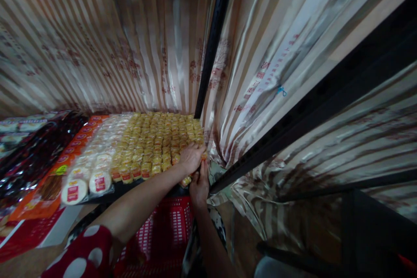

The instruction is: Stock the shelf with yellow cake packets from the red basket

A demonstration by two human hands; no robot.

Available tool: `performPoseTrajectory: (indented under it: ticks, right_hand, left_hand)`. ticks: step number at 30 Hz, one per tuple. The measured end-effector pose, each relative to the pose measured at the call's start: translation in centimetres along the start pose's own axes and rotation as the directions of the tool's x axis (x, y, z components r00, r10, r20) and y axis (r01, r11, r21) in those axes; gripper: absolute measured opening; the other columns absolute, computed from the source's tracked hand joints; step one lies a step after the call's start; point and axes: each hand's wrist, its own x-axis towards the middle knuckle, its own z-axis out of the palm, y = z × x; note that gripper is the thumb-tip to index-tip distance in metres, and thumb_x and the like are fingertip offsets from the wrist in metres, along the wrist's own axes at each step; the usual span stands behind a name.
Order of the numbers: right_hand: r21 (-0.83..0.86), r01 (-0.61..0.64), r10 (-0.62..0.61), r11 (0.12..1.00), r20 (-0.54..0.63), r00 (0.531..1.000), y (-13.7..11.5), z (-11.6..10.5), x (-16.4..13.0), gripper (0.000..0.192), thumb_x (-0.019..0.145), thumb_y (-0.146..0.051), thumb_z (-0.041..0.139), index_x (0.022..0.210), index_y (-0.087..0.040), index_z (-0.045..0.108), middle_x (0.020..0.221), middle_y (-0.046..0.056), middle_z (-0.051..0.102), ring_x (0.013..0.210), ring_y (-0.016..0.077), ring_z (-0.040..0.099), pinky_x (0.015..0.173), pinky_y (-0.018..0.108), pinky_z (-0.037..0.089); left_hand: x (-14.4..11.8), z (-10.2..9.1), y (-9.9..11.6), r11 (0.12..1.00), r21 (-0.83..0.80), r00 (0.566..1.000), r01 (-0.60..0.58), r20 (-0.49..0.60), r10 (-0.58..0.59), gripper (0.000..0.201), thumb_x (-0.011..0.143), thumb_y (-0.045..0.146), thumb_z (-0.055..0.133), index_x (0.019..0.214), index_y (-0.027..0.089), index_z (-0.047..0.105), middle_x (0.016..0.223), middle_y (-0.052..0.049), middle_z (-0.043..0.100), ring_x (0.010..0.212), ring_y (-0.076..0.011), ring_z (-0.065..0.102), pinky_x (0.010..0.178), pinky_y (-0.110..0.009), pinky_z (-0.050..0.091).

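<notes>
Two hands work the right end of dozens of small yellow cellophane-wrapped packets (156,143): left hand (191,157) lies flat, fingers spread; right hand (199,184), at six o'clock beneath, seemingly pinches one packet (186,181).

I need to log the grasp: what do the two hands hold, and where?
Both the left hand and right hand touch small yellow wrapped snack packs at the display's right end; the exact hold cannot be told.

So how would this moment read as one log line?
left hand: on yellow snack packs | right hand: at the packs' front corner | red basket: below
</notes>
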Motion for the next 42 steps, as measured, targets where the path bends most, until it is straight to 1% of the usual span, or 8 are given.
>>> performPoseTrajectory:
  ticks: [9, 14, 17, 20, 25, 28, 37, 42]
  right_hand:
    - [-0.003, -0.010, 0.010, 1.000, 0.031, 0.999, 0.4, 0.2, 0.2, 0.055, 0.084, -0.020, 0.027, 0.135, -0.006, 0.039, 0.145, 0.016, 0.033, 0.138, 0.0218, 0.024, 0.110, 0.044, 0.027]
    - [-0.015, -0.008, 0.008, 1.000, -0.007, 1.000, 0.3, -0.3, -0.1, 0.053, 0.084, -0.019, 0.027, 0.134, -0.010, 0.042, 0.145, 0.015, 0.032, 0.137, 0.0231, 0.026, 0.108, 0.046, 0.029]
    - [-0.007, 0.048, -0.048, 0.999, -0.015, 0.999, -0.1, -0.7, -0.6, 0.051, 0.085, -0.018, 0.026, 0.132, -0.011, 0.044, 0.144, 0.015, 0.035, 0.136, 0.0211, 0.027, 0.109, 0.045, 0.030]
    - [-0.002, 0.102, -0.102, 0.995, 0.006, 0.995, -0.4, -1.2, -1.4, 0.049, 0.086, -0.018, 0.026, 0.130, -0.009, 0.046, 0.141, 0.016, 0.040, 0.135, 0.0208, 0.031, 0.107, 0.044, 0.033]
    - [-0.025, 0.164, -0.164, 0.986, 0.014, 0.986, 0.3, -1.6, -2.6, 0.047, 0.088, -0.024, 0.028, 0.126, -0.006, 0.049, 0.132, 0.018, 0.050, 0.125, 0.0228, 0.044, 0.102, 0.044, 0.038]
    - [-0.077, 0.207, -0.204, 0.975, 0.038, 0.978, 0.4, -1.6, -2.4, 0.045, 0.087, -0.023, 0.031, 0.124, -0.008, 0.052, 0.123, 0.017, 0.058, 0.116, 0.0233, 0.050, 0.098, 0.044, 0.042]
    - [-0.261, 0.226, -0.170, 0.938, 0.220, 0.961, -1.1, -2.0, -0.8, 0.050, 0.082, -0.016, 0.037, 0.131, -0.009, 0.046, 0.118, 0.014, 0.061, 0.104, 0.0245, 0.052, 0.092, 0.039, 0.043]
    - [-0.226, 0.233, -0.198, 0.946, 0.168, 0.966, -0.8, -1.6, -0.7, 0.048, 0.082, -0.019, 0.039, 0.129, -0.011, 0.048, 0.115, 0.015, 0.059, 0.106, 0.0240, 0.052, 0.092, 0.040, 0.043]
  left_hand:
    - [0.5, 0.1, 0.2, 1.000, 0.000, 1.000, -0.009, -0.015, 0.009, 0.026, 0.084, 0.023, 0.049, 0.107, 0.020, 0.059, 0.101, -0.006, 0.063, 0.102, -0.0224, 0.053, 0.084, -0.031, 0.047]
    - [-0.2, -1.1, 0.1, 0.997, -0.073, 0.999, 0.016, -0.046, -0.019, 0.033, 0.082, 0.021, 0.051, 0.115, 0.022, 0.057, 0.101, -0.006, 0.064, 0.103, -0.0215, 0.054, 0.087, -0.030, 0.047]
    - [-2.0, -2.4, 0.2, 0.979, -0.183, 0.980, 0.089, -0.159, -0.118, 0.033, 0.084, 0.018, 0.046, 0.115, 0.021, 0.056, 0.105, -0.006, 0.063, 0.103, -0.0188, 0.055, 0.092, -0.030, 0.045]
    - [-5.5, -2.8, 0.8, 0.919, -0.354, 0.930, 0.172, -0.249, -0.270, 0.028, 0.086, 0.018, 0.043, 0.109, 0.018, 0.059, 0.106, -0.007, 0.061, 0.099, -0.0174, 0.057, 0.090, -0.030, 0.047]
    - [-12.3, 0.2, 1.5, 0.825, -0.523, 0.875, 0.214, -0.273, -0.400, 0.028, 0.085, 0.017, 0.042, 0.109, 0.018, 0.056, 0.105, -0.007, 0.057, 0.099, -0.0174, 0.056, 0.089, -0.033, 0.048]
    - [-14.2, 2.3, 1.4, 0.790, -0.566, 0.851, 0.237, -0.271, -0.449, 0.036, 0.083, 0.017, 0.044, 0.119, 0.019, 0.050, 0.115, -0.009, 0.052, 0.102, -0.0175, 0.056, 0.087, -0.032, 0.050]
    - [-12.9, 3.8, -0.2, 0.785, -0.578, 0.860, 0.223, -0.263, -0.438, 0.037, 0.082, 0.018, 0.045, 0.119, 0.019, 0.047, 0.120, -0.009, 0.051, 0.104, -0.0189, 0.055, 0.086, -0.034, 0.050]
    - [-12.5, 4.2, -0.3, 0.791, -0.573, 0.864, 0.216, -0.266, -0.428, 0.032, 0.082, 0.018, 0.045, 0.113, 0.016, 0.046, 0.112, -0.010, 0.054, 0.096, -0.0178, 0.057, 0.083, -0.035, 0.051]
